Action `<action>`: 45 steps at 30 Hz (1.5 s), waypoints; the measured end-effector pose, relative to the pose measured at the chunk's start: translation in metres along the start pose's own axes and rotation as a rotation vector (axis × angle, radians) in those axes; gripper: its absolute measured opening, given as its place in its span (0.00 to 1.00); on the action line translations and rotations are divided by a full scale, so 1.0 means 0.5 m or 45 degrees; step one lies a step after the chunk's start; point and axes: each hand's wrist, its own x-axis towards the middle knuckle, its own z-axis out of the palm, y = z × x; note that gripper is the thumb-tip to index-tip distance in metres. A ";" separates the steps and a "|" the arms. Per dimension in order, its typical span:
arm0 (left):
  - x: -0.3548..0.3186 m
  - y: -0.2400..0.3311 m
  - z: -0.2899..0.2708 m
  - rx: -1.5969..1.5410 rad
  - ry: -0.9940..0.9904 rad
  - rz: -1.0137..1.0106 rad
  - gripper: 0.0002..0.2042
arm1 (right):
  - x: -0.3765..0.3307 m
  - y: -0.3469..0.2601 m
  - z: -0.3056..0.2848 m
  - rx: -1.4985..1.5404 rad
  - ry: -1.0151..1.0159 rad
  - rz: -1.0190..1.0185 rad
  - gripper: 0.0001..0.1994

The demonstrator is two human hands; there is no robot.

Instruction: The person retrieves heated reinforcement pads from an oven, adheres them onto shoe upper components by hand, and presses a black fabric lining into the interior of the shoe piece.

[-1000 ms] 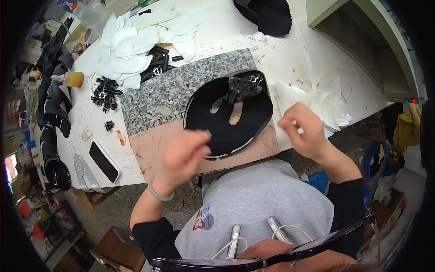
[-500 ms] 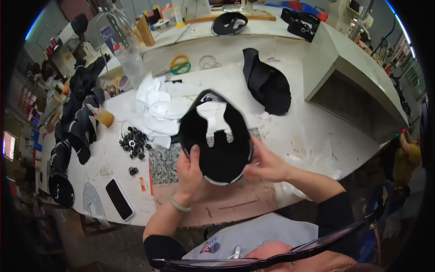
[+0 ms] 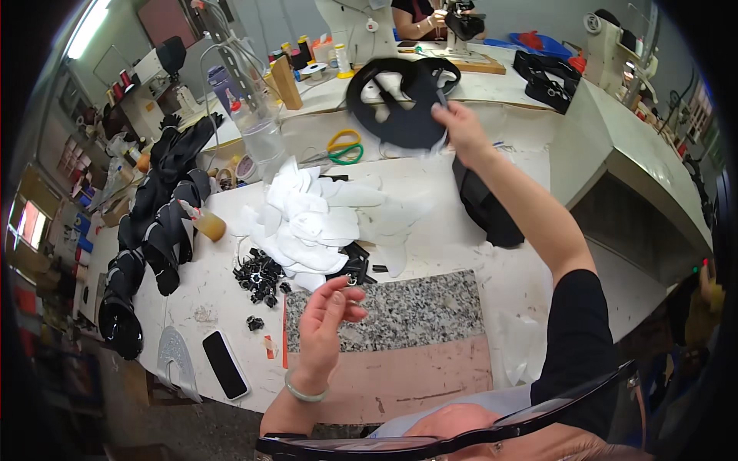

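At the far side of the table, my right hand (image 3: 461, 131) is closed on the edge of a black rounded shell (image 3: 411, 127) with large cut-out openings. The shell is blurred and overlaps another black cut-out piece (image 3: 443, 67) on the raised back ledge. My left hand (image 3: 327, 319) hovers above the near left part of a speckled stone slab (image 3: 419, 311), its fingers apart and holding nothing. Beside it lie small black fittings (image 3: 261, 273) and a heap of white padded pieces (image 3: 311, 223). A curved black piece (image 3: 488, 207) rests beneath my right forearm.
Strung black curved pieces (image 3: 142, 238) line the left edge. Nearby are a glue bottle (image 3: 207, 223), a phone (image 3: 225, 365) and scissors (image 3: 342, 147). A grey hood-like box (image 3: 607, 146) stands at the right. Another person's hand (image 3: 434, 21) is at a sewing machine behind the ledge.
My right hand has moved from the near middle to the back ledge with the black shell. My left hand has let go of it and stays near the stone slab. The view has shifted.
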 end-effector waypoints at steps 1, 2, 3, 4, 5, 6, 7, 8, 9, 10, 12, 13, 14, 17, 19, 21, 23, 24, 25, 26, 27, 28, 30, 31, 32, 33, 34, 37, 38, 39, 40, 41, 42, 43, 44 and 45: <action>-0.003 0.018 0.008 -0.045 -0.084 -0.062 0.16 | 0.055 0.007 -0.019 -0.107 0.063 0.087 0.15; -0.007 0.038 0.021 -0.097 -0.171 -0.127 0.15 | 0.094 0.009 -0.035 -0.222 0.128 0.174 0.18; -0.001 0.059 0.040 -0.163 -0.291 -0.160 0.15 | 0.111 -0.001 -0.046 -0.105 0.179 0.342 0.24; 0.006 0.092 0.066 -0.176 -0.431 -0.269 0.15 | 0.124 -0.013 -0.053 0.011 0.229 0.514 0.31; 0.008 0.135 0.095 -0.184 -0.568 -0.372 0.16 | 0.145 -0.006 -0.071 -0.140 0.372 0.589 0.42; 0.012 0.177 0.122 -0.201 -0.733 -0.493 0.17 | 0.141 -0.001 -0.066 -0.373 0.313 0.589 0.44; 0.017 0.215 0.153 -0.218 -0.902 -0.609 0.18 | 0.127 0.007 -0.052 -0.474 0.203 0.570 0.44; 0.025 0.236 0.182 -0.185 -1.089 -0.685 0.19 | 0.103 0.016 -0.041 -0.578 0.100 0.549 0.44; 0.024 0.256 0.212 -0.149 -1.193 -0.716 0.20 | 0.071 0.031 -0.022 -0.622 0.010 0.452 0.41; 0.021 0.254 0.237 -0.184 -1.272 -0.707 0.19 | 0.029 0.047 -0.006 -0.665 -0.076 0.356 0.37; 0.005 0.270 0.273 -0.067 -1.331 -0.636 0.19 | -0.100 -0.001 0.036 -0.577 -0.365 0.313 0.32; -0.007 0.275 0.279 -0.078 -1.362 -0.637 0.19 | -0.164 -0.021 0.038 -0.559 -0.545 0.298 0.29; -0.022 0.278 0.278 0.078 -1.353 -0.443 0.19 | -0.224 -0.043 0.040 -0.539 -0.720 0.282 0.26; -0.052 0.269 0.262 0.231 -1.265 -0.190 0.19 | -0.383 -0.136 0.048 -0.761 -1.067 0.433 0.21; -0.084 0.278 0.260 0.288 -1.214 -0.084 0.21 | -0.476 -0.178 0.014 -0.816 -1.142 0.475 0.19; -0.106 0.264 0.219 0.267 -1.092 0.023 0.24 | -0.523 -0.125 -0.004 -0.686 -1.240 0.475 0.19; -0.107 0.267 0.180 0.098 -1.133 0.316 0.29 | -0.581 -0.183 -0.032 -0.833 -1.153 0.500 0.19; -0.098 0.266 0.159 0.123 -1.057 0.522 0.26 | -0.615 -0.174 -0.058 -0.846 -1.126 0.525 0.19; -0.098 0.252 0.134 0.072 -0.806 0.629 0.22 | -0.611 -0.145 -0.049 -0.827 -1.206 0.480 0.19; -0.093 0.257 0.117 0.038 -0.756 0.807 0.19 | -0.628 -0.161 -0.045 -0.813 -1.129 0.542 0.18; -0.090 0.264 0.104 0.011 -0.699 0.988 0.16 | -0.645 -0.180 -0.045 -0.809 -1.047 0.598 0.18; -0.095 0.274 0.097 0.067 -0.760 1.191 0.16 | -0.657 -0.187 -0.051 -0.742 -1.017 0.580 0.17; -0.129 0.291 0.106 -0.019 -0.769 1.244 0.13 | -0.677 -0.200 -0.053 -0.760 -1.014 0.502 0.17; -0.147 0.298 0.107 -0.053 -0.759 1.267 0.12 | -0.684 -0.203 -0.047 -0.739 -1.067 0.486 0.17; -0.154 0.307 0.101 -0.058 -0.775 1.262 0.12 | -0.692 -0.214 -0.043 -0.770 -1.028 0.506 0.17; -0.161 0.316 0.096 -0.062 -0.789 1.258 0.12 | -0.693 -0.221 -0.037 -0.799 -0.985 0.528 0.17; -0.166 0.327 0.092 -0.048 -0.825 1.268 0.12 | -0.690 -0.226 -0.030 -0.793 -1.003 0.520 0.17; -0.190 0.334 0.092 0.005 -0.825 1.244 0.12 | -0.698 -0.218 -0.024 -0.805 -1.011 0.501 0.17; -0.189 0.338 0.094 0.022 -0.812 1.239 0.12 | -0.696 -0.217 -0.023 -0.798 -1.006 0.500 0.17; -0.188 0.341 0.096 0.035 -0.806 1.234 0.12 | -0.697 -0.218 -0.021 -0.825 -1.025 0.483 0.16; -0.186 0.344 0.097 0.044 -0.807 1.228 0.12 | -0.699 -0.219 -0.020 -0.853 -1.037 0.468 0.16; -0.157 0.337 0.108 0.006 -0.864 1.207 0.12 | -0.700 -0.219 -0.034 -0.864 -0.950 0.498 0.16; -0.146 0.332 0.112 0.005 -0.887 1.201 0.12 | -0.694 -0.217 -0.044 -0.854 -0.911 0.454 0.15; -0.138 0.327 0.108 0.062 -0.869 1.206 0.13 | -0.685 -0.211 -0.059 -0.847 -0.866 0.411 0.14; -0.132 0.305 0.100 0.207 -0.778 1.189 0.15 | -0.648 -0.145 -0.085 -0.787 -0.842 0.323 0.13; -0.120 0.293 0.092 0.246 -0.743 1.183 0.16 | -0.621 -0.142 -0.102 -0.794 -0.724 0.275 0.12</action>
